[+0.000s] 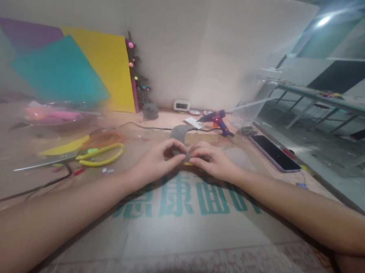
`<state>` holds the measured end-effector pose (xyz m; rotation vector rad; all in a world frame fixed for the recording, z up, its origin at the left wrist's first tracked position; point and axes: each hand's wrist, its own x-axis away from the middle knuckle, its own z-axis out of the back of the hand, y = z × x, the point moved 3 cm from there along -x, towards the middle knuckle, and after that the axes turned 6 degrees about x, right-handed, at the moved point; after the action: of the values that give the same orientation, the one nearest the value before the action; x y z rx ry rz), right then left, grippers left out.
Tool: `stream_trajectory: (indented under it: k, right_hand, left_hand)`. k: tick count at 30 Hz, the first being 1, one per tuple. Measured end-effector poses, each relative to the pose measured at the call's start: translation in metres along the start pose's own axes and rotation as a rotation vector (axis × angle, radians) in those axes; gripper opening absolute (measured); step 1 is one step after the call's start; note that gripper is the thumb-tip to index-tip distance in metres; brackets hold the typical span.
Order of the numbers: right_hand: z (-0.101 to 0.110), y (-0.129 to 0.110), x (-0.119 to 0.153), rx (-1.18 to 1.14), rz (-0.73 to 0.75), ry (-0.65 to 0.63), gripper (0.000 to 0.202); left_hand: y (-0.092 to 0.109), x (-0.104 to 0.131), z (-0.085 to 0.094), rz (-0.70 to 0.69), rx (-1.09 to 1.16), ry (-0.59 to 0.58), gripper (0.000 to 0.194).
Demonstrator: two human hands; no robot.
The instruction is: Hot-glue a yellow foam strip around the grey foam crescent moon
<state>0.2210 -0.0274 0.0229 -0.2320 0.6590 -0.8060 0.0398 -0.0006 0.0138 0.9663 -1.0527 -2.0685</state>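
Observation:
My left hand (168, 155) and my right hand (209, 157) meet over the middle of the table, thumbs and fingertips pinched together. Between them is a small grey piece (187, 156), mostly covered by the fingers, with a bit of yellow showing beneath it. Just behind the hands stands a grey crescent shape (180, 132); whether it joins the held piece I cannot tell. A purple glue gun (219, 121) with a lit red light lies to the right, behind my right hand.
Yellow-handled scissors (102, 155) lie left beside orange-handled ones (104, 138). A phone (275, 153) rests near the right edge. Behind are a small white clock (181, 105), a decorated twig (138, 73), coloured sheets (99, 67) and a bowl of pink items (57, 114). Cords cross the table.

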Motion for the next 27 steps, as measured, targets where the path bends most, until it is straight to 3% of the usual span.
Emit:
stream_trajectory:
  k: [5, 15, 19, 22, 27]
  right_hand:
    - [0.000, 0.001, -0.001, -0.001, 0.006, -0.008, 0.015]
    - [0.001, 0.001, -0.001, 0.002, 0.009, -0.023, 0.019]
    - [0.001, 0.001, 0.000, -0.020, -0.051, -0.030, 0.025]
    - [0.001, 0.006, 0.002, -0.043, -0.164, 0.038, 0.023]
    - [0.003, 0.016, 0.004, -0.054, -0.249, 0.263, 0.015]
  left_hand:
    - [0.004, 0.000, 0.003, -0.018, -0.015, -0.008, 0.023]
    - [-0.006, 0.001, -0.001, -0.011, 0.021, -0.033, 0.027]
    - [-0.006, 0.001, 0.000, -0.023, 0.014, -0.006, 0.028]
    - [-0.005, 0.001, 0.000, 0.006, 0.054, -0.005, 0.028]
    - [-0.005, 0.002, 0.000, 0.049, 0.082, 0.006, 0.028]
